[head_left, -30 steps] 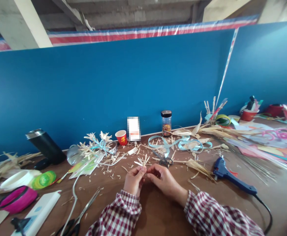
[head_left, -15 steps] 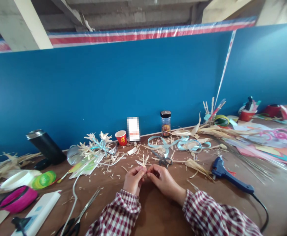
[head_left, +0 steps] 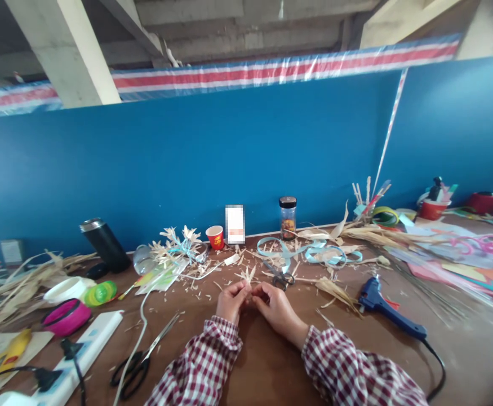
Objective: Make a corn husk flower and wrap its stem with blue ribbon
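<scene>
Our work sits over a brown tabletop (head_left: 267, 372) whose far edge runs along an upright blue panel (head_left: 238, 152), well beyond our fingers. Brown surface shows between our two checked sleeves (head_left: 212, 361) and in the stretch from our right wrist to the blue glue gun (head_left: 392, 310) with its black cord. On the left, black-handled metal scissors (head_left: 138, 363) lie spread near our sleeve, a white cable (head_left: 142, 321) crossing beside them. Ahead, pale husk scraps (head_left: 231, 259) and a light-blue curled ribbon (head_left: 280, 248) take up the room towards the panel; a pair of dark looped handles (head_left: 283, 280) lies just beyond our right fingers.

The pale straw-coloured flower with narrow pointed petals (head_left: 249, 274) is at the middle, between us and the scraps. Its petals fan out, tips away from us towards the panel; its long axis runs roughly straight ahead, the lower end hidden by our fingers.

Our left hand (head_left: 231, 302) pinches it at the base between thumb and forefinger, the petals standing out beyond the fingertips. Our right hand (head_left: 278, 310) is just beside, thumb and forefinger drawn close together near the base; we cannot tell whether they grip anything.
</scene>
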`<state>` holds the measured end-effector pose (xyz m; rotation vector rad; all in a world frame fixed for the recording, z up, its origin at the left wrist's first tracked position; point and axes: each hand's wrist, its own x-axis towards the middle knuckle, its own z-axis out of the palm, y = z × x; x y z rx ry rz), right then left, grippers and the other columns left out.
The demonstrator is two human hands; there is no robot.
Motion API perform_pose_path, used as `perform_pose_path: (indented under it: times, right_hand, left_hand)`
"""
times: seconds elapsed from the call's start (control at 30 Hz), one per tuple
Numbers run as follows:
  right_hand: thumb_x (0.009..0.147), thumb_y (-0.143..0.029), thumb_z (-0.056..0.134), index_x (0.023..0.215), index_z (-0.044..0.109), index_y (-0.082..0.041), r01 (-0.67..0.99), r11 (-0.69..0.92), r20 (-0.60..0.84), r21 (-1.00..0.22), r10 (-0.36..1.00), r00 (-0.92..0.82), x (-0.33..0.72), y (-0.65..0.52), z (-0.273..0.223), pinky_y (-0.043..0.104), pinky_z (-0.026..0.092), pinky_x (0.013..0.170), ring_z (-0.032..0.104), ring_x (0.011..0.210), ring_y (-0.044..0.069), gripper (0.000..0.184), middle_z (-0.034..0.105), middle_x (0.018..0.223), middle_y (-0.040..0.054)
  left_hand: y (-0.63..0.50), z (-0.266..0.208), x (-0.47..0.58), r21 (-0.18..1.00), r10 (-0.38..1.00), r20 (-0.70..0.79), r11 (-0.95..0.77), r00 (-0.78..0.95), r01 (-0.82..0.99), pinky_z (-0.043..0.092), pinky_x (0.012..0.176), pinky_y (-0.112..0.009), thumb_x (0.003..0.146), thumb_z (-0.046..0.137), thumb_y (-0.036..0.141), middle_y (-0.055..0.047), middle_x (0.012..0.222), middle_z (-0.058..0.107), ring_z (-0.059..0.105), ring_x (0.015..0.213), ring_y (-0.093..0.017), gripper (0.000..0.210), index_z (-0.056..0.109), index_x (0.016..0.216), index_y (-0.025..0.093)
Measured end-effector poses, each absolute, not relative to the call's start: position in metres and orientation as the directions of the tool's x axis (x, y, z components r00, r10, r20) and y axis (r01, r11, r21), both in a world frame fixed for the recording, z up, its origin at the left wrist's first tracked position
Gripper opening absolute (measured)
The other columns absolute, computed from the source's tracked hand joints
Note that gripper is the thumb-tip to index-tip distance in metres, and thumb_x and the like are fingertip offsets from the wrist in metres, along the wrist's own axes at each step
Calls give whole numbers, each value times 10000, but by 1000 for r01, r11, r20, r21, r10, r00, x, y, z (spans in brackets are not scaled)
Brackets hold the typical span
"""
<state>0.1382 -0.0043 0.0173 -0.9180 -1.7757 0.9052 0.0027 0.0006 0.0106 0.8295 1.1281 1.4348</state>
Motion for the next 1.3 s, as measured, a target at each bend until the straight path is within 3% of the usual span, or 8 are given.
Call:
perform_pose_path:
  times: [0.2,0.37,0.53,0.7,0.93,1.07,1.2,1.3]
  right_hand:
    - [737,-201,537,739,586,-177,253,459,424,-852,887,-184,147,-8,12,271,425,616,550,619,161,55,613,683,28]
    - [752,-282,554,823,579,-175,134,424,392,-896,895,-215,142,-18,15,276,462,625,590,656,170,131,636,716,31]
    - [744,-367,586,910,569,-166,2,358,343,-934,898,-275,132,-30,13,286,500,679,629,742,178,261,665,824,55]
    - [706,-393,623,905,575,-160,-49,333,334,-942,908,-252,131,-35,12,291,503,637,632,715,186,310,663,804,57]
    - [692,-347,640,906,579,-169,-89,317,329,-944,904,-272,131,-36,12,295,504,614,630,673,184,285,661,749,40]
    - [736,-350,594,923,572,-174,-117,301,323,-946,897,-303,132,-36,12,313,514,664,638,717,189,258,668,797,53]
    - [728,-330,604,933,558,-174,-116,290,311,-950,908,-282,132,-35,10,315,511,672,634,747,196,262,663,811,58]
    - [716,-328,613,938,562,-173,-105,278,296,-955,917,-267,133,-34,9,275,493,571,617,697,185,276,650,777,49]
  left_hand:
    - [-32,15,-3,950,940,-104,-3,-326,-312,444,471,-185,559,775,370,32,645,575,507,498,-64,598,588,1081,147]
    - [-75,11,-4,999,935,48,-53,-351,-6,505,490,-228,643,689,404,-36,749,641,563,537,-105,405,649,934,125]
    - [-86,14,9,990,963,104,-76,-250,118,505,466,-230,711,626,343,-66,837,666,594,540,-116,341,616,975,129]
    - [-84,15,10,993,956,80,-53,-281,101,444,389,-192,674,673,262,-12,640,638,553,439,-96,411,571,1040,105]
    - [-78,18,4,995,916,101,-91,-388,42,495,439,-211,771,575,341,-100,925,657,594,557,-103,368,594,1062,117]
    - [-67,23,11,995,952,79,-95,-294,-40,540,545,-255,677,678,340,-87,857,693,650,706,-177,325,677,928,134]
    - [-60,19,14,992,940,13,-56,-341,-116,531,542,-251,626,712,329,-72,670,692,646,625,-167,241,697,744,119]
    - [-60,19,8,986,901,-23,-50,-434,-156,503,483,-217,610,715,337,-66,623,680,624,558,-137,235,682,685,117]
